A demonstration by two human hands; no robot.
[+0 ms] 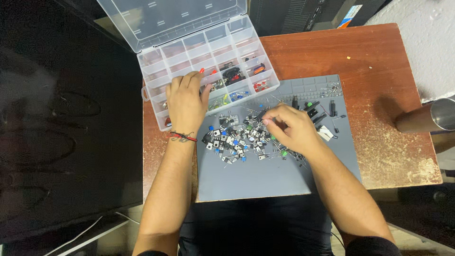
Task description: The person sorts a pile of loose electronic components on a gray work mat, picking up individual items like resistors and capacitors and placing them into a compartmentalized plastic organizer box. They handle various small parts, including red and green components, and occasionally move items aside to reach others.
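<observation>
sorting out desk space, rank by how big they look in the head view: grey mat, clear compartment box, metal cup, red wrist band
1. grey mat
2. clear compartment box, lid open
3. metal cup, partly cut off
4. red wrist band

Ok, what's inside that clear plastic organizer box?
The organizer box holds small electronic parts in red, black, blue and yellow-green in its right-hand compartments; several upper ones look empty. The left hand covers some left compartments.

Worn wooden table (379, 61); grey mat (265, 175); clear compartment box (208, 52)
</observation>
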